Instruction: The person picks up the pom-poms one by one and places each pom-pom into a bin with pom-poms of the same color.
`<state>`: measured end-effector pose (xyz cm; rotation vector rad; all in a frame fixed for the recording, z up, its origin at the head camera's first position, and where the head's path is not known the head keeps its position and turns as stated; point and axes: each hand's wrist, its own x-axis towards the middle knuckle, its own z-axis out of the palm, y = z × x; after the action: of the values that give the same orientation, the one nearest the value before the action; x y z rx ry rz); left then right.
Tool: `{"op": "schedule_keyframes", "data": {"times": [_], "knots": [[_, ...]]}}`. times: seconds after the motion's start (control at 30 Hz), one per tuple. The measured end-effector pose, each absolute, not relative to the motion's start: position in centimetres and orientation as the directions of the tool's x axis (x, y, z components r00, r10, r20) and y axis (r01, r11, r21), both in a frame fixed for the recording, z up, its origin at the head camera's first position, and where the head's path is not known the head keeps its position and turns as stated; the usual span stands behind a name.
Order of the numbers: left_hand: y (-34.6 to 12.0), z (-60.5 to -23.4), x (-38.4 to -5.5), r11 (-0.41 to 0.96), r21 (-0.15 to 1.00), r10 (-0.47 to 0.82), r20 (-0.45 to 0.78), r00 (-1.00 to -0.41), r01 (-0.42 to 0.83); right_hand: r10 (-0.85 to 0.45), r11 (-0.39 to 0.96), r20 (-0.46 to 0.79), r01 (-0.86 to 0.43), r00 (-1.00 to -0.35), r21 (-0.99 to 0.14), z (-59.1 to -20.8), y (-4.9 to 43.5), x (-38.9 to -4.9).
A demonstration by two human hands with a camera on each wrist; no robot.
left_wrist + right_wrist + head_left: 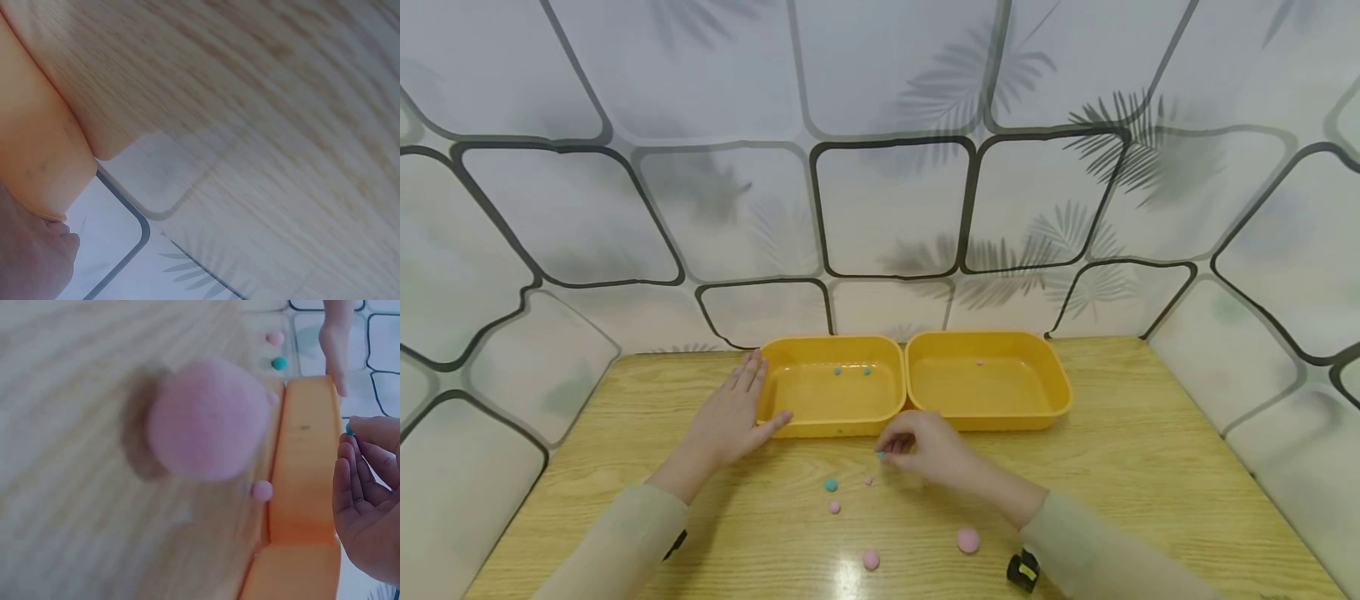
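One lower-centre teal ball (882,455), pinched by the right hand (929,447), could slip if squeezed askew; the left hand (734,417), spread, touches a tray (838,429).

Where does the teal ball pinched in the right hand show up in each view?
Head: the teal ball is mid-width, below centre, at the fingertips of the right hand.
Left wrist: not in it.
Right wrist: toward the right edge, slightly above mid-height.
Shared landmark: the left tray, at the left edge in the left wrist view.

Trays (1000,423) ahead, free tabletop (1150,467) right
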<state>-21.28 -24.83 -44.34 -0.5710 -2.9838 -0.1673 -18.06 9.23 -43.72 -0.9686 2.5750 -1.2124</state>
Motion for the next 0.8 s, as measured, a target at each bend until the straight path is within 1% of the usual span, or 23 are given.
{"op": "schedule_keyframes", "data": {"times": [0.2,0.33,0.43,0.63,0.8], "knots": [[-24.9,-44.5,-21.4,0.925,0.083,0.360,0.112,-0.926,0.370,-0.557,0.475,0.161,-0.472,-0.814,-0.742,-42.4,9.4,-19.5],[-24.9,-44.5,-21.4,0.924,0.084,0.364,0.113,-0.924,0.374,-0.536,0.473,0.188,-0.477,-0.823,-0.741,-42.0,9.5,-20.7],[-24.9,-44.5,-21.4,0.923,0.080,0.368,0.113,-0.923,0.377,-0.516,0.468,0.187,-0.458,-0.836,-0.756,-41.9,9.3,-21.7],[-24.9,-44.4,-21.4,0.922,0.083,0.368,0.117,-0.922,0.378,-0.470,0.474,0.165,-0.405,-0.867,-0.782,-41.5,8.4,-23.2],[-24.9,-44.5,-21.3,0.923,0.086,0.366,0.118,-0.923,0.376,-0.425,0.489,0.114,-0.333,-0.898,-0.806,-41.1,7.9,-24.3]]}}
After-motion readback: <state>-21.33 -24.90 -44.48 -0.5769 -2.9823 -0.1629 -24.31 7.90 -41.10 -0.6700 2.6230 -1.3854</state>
